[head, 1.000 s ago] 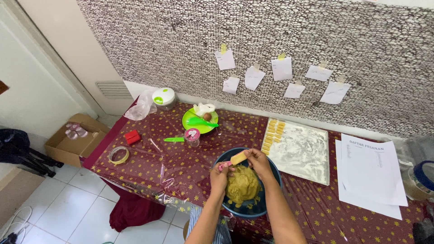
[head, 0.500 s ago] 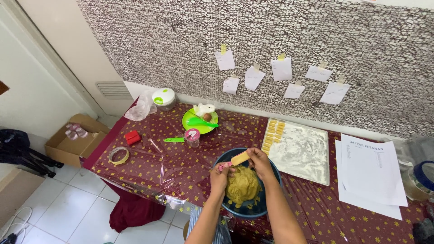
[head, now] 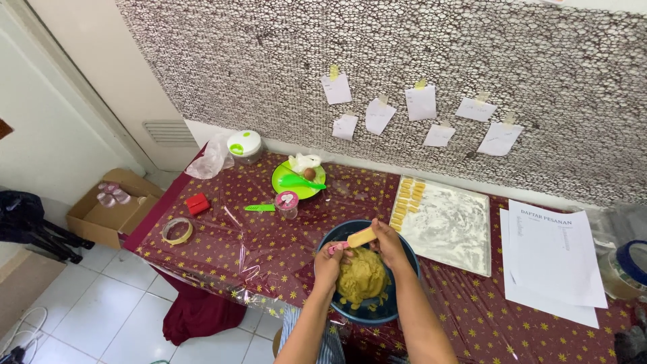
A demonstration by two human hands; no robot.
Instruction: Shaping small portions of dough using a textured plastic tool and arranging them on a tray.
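Observation:
A dark blue bowl (head: 399, 305) stands at the table's near edge with a lump of yellow dough (head: 362, 278) in it. Both hands are over the bowl. My right hand (head: 385, 240) holds a small bar-shaped piece of dough (head: 361, 236) above the lump. My left hand (head: 330, 261) holds a small pink tool (head: 335, 248) against the near end of that piece. To the right lies a white floured tray (head: 453, 229) with several shaped dough bars (head: 407, 200) in rows along its left side.
A green plate (head: 286, 181) with a green spoon and an egg, a small pink-lidded jar (head: 287, 202), a green knife (head: 259, 207), a red box (head: 197, 203) and a tape roll (head: 176, 231) lie left. Printed paper sheets (head: 549, 249) lie right. A cardboard box (head: 111, 209) sits on the floor.

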